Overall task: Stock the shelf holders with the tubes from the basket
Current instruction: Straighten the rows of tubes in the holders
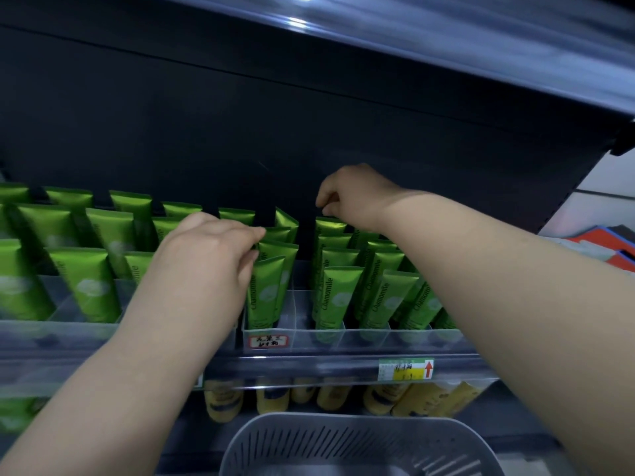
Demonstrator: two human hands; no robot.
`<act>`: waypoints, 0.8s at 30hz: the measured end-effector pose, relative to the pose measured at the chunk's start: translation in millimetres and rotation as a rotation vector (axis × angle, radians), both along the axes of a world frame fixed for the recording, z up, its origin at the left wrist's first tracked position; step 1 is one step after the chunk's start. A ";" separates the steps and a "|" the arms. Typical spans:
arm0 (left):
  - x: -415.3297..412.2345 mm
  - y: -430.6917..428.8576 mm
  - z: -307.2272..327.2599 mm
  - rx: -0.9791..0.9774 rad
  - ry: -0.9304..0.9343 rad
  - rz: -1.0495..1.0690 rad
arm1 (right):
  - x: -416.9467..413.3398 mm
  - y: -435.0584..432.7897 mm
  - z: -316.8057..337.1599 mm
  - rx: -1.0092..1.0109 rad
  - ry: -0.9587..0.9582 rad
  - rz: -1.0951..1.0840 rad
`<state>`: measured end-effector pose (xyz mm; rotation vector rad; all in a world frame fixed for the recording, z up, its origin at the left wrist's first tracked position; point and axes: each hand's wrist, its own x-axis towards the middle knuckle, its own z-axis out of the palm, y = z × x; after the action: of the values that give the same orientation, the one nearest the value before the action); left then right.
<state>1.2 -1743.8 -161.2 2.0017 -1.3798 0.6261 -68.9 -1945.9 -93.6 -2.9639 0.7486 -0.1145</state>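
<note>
Now the risk, as I judge it, is a knock-on tumble: the green tubes (266,286) stand tail-up and lean on one another in the clear shelf holders (295,333), so a careless nudge from my left hand (202,255) could tip a whole file forward, and my right forearm, which crosses low over the right-hand rows, could drag their tops sideways when I pull back. A tube pushed down crooked might also wedge against a divider and sit proud of its neighbours. My left hand is curled, its fingertips (256,235) pinched at the top edge of a tube in the middle file, just behind the front one; I take that as a grip on it, though blur keeps me from being sure. My right hand (347,197) is farther back, fingers bent down and touching the crimped end of the rearmost tube (330,223) in the next file to the right; whether it grips or only presses, I cannot tell. Nearly all the files look full, which suggests the stocking is far along. Below the shelf edge, near my body and well apart from both hands, the grey basket (343,441) shows its slotted wall and no tubes that I can see.
</note>
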 end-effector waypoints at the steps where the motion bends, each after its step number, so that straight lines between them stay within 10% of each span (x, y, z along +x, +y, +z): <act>1: 1.3 0.3 -0.5 -0.003 -0.002 0.000 | 1.4 5.5 2.1 0.012 -0.015 0.020; 24: 3.9 3.4 -8.0 0.017 -0.017 -0.043 | -16.1 67.5 -5.7 -0.016 0.180 0.216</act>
<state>5.1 -1740.4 -169.1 1.9794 -1.4386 0.6151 -85.0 -1878.5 -99.3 -3.0755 0.4398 0.1629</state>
